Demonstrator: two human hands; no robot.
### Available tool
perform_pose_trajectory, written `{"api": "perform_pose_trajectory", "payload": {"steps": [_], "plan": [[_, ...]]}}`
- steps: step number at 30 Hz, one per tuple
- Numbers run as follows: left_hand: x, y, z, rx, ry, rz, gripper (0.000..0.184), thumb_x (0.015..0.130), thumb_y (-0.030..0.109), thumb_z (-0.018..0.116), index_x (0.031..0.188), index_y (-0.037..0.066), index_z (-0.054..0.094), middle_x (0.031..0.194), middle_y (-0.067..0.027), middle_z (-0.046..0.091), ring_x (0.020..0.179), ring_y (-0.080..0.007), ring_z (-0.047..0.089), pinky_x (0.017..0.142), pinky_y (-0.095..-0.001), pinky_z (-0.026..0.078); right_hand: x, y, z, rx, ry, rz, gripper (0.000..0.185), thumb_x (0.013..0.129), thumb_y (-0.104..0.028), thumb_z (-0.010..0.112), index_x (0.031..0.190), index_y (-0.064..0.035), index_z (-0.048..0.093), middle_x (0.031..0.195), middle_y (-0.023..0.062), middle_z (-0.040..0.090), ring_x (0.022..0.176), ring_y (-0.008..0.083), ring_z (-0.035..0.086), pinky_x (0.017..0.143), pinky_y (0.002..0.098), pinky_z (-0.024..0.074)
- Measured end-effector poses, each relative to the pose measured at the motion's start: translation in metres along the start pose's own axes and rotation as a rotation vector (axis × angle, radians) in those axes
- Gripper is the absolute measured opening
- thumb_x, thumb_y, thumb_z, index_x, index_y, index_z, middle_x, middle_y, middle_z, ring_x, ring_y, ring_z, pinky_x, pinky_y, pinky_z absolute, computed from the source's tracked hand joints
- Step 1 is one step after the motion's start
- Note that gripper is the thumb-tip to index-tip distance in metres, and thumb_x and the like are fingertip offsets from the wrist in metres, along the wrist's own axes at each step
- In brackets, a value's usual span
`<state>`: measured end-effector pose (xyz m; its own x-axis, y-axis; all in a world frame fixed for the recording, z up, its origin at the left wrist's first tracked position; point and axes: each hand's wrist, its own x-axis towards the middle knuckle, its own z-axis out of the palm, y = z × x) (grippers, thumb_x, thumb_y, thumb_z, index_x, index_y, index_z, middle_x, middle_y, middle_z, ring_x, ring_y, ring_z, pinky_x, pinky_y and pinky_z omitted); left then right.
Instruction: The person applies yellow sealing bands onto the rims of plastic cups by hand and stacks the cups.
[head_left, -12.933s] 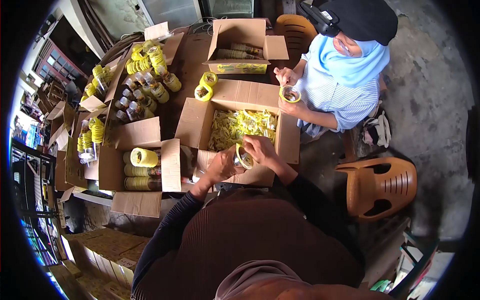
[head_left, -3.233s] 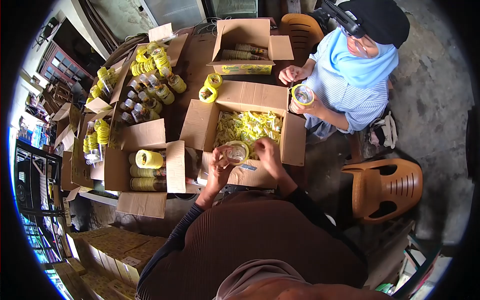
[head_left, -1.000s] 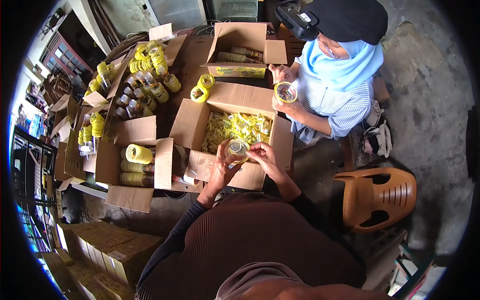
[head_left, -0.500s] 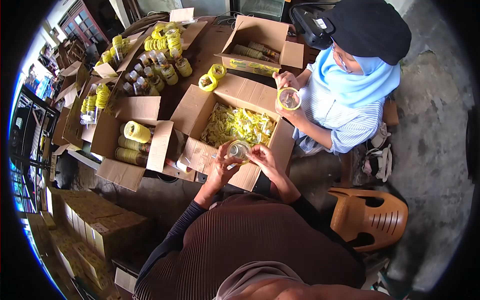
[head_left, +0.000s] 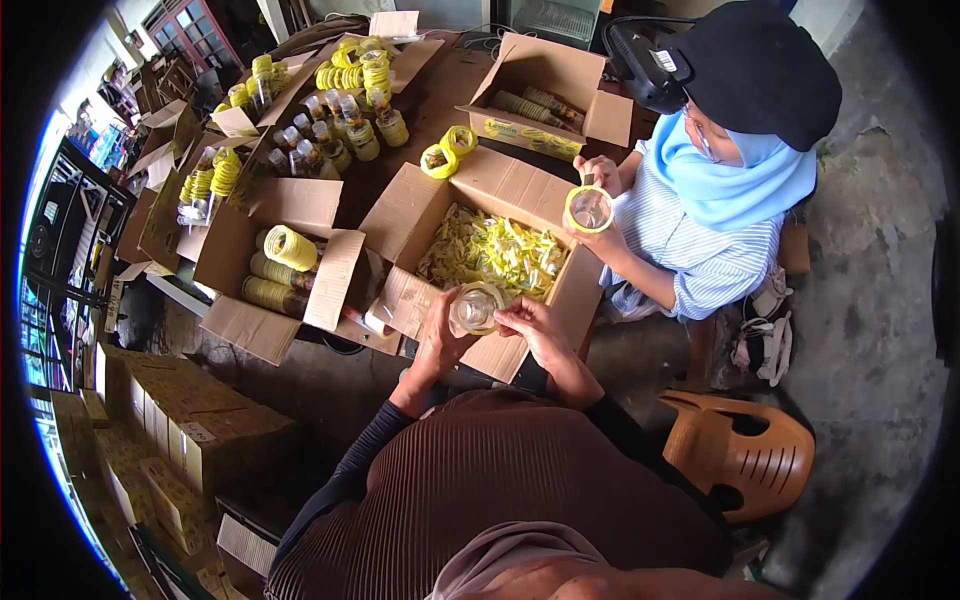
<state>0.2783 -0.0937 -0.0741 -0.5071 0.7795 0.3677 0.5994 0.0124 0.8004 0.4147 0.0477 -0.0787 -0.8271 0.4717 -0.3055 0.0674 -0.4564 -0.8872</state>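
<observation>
A clear plastic cup [head_left: 474, 309] with a yellowish rim is held over the near edge of an open cardboard box [head_left: 399, 215]. Around its left side wrap the fingers of my left hand [head_left: 441, 335]. My right hand [head_left: 537, 332] pinches the right side of the rim. Inside the box below lies a heap of yellow and white strips [head_left: 495, 250]. Two yellow-rimmed rolls [head_left: 450, 150] stand beyond the box's far left corner. Whether anything is inside the cup is too small to tell.
A co-worker [head_left: 710, 220] at the right holds another yellow-rimmed cup [head_left: 589, 209]. Stacked cups lie in a left box [head_left: 225, 250] and a far box [head_left: 545, 65]. Several filled cups [head_left: 335, 130] stand at the back left. An orange chair [head_left: 740, 450] is at the right.
Earlier my right hand was apart from the cup; now it touches the rim. Since half a second ago the view has turned slightly, and both hands stay on the cup.
</observation>
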Motion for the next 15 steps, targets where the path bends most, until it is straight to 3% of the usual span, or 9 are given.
{"api": "perform_pose_trajectory", "payload": {"steps": [2,4,6,7,8,10,11,15], "plan": [[-0.003,-0.013,-0.005,-0.008,-0.047,-0.144,0.076,0.069,0.013,0.084,0.131,0.001,0.042,0.121,-0.0192,0.057,0.114,-0.034,0.057,0.095,-0.0402,0.046,0.005,0.008,0.005,0.023,0.017,-0.022,0.016,0.09,-0.017,0.067,0.094,-0.0026,0.062,0.084,0.0054,0.065,0.074,0.0114,0.063,0.069,0.026,0.0527],[-0.001,-0.022,-0.011,-0.052,0.023,-0.114,0.071,0.071,0.011,0.081,0.13,0.0,0.042,0.114,-0.017,0.062,0.108,-0.0305,0.061,0.095,-0.0385,0.046,0.013,0.022,0.004,0.047,0.039,-0.039,0.019,0.09,-0.019,0.067,0.095,-0.0015,0.063,0.083,0.0059,0.066,0.073,0.0116,0.062,0.068,0.0263,0.0523],[0.001,-0.033,-0.018,-0.301,0.048,-0.139,0.072,0.074,0.011,0.08,0.132,0.001,0.039,0.117,-0.0159,0.06,0.111,-0.0264,0.059,0.095,-0.0367,0.047,0.027,0.042,-0.003,-0.607,0.148,-0.296,0.017,0.091,-0.018,0.065,0.097,-0.0025,0.063,0.084,0.0092,0.066,0.075,0.0156,0.064,0.068,0.0294,0.0512],[0.002,-0.039,-0.021,-0.416,0.04,-0.161,0.073,0.079,0.012,0.076,0.137,0.002,0.032,0.121,-0.0154,0.057,0.113,-0.0241,0.057,0.096,-0.0361,0.046,0.03,0.05,-0.001,-0.695,0.181,-0.442,0.017,0.087,-0.016,0.068,0.097,-0.0035,0.063,0.087,0.0121,0.064,0.077,0.0229,0.064,0.069,0.0343,0.0506],[-0.001,-0.044,-0.026,-0.417,0.036,-0.161,0.073,0.079,0.012,0.076,0.137,0.002,0.032,0.121,-0.0154,0.057,0.113,-0.0241,0.057,0.096,-0.0361,0.046,0.03,0.058,-0.001,-0.694,0.185,-0.44,0.017,0.087,-0.016,0.068,0.097,-0.0035,0.063,0.087,0.0121,0.064,0.077,0.0229,0.064,0.069,0.0343,0.0506],[0.001,-0.042,-0.037,-0.679,0.022,-0.329,0.074,0.084,0.013,0.073,0.139,0.003,0.025,0.123,-0.0163,0.055,0.116,-0.0248,0.055,0.098,-0.0366,0.045,0.031,0.063,0.009,-1.015,0.231,-0.538,0.016,0.082,-0.008,0.07,0.094,-0.0015,0.062,0.084,0.0123,0.06,0.079,0.0253,0.061,0.071,0.0325,0.0487],[0.003,-0.041,-0.041,-0.705,-0.007,-0.326,0.073,0.087,0.015,0.07,0.14,0.004,0.021,0.123,-0.0169,0.055,0.114,-0.0236,0.055,0.098,-0.0366,0.045,0.033,0.067,0.011,-1.043,0.216,-0.592,0.022,0.076,-0.009,0.074,0.094,-0.0038,0.062,0.09,0.0119,0.056,0.088,0.0308,0.058,0.077,0.0372,0.0477],[0.006,-0.045,-0.059,-0.697,-0.067,-0.319,0.069,0.09,0.016,0.065,0.141,0.005,0.021,0.122,-0.0172,0.056,0.11,-0.0219,0.056,0.095,-0.0345,0.046,0.045,0.074,0.024,-1.276,0.261,-0.485,0.034,0.071,-0.018,0.078,0.099,-0.009,0.06,0.099,0.0086,0.055,0.1,0.0296,0.054,0.085,0.0409,0.0451]]}}
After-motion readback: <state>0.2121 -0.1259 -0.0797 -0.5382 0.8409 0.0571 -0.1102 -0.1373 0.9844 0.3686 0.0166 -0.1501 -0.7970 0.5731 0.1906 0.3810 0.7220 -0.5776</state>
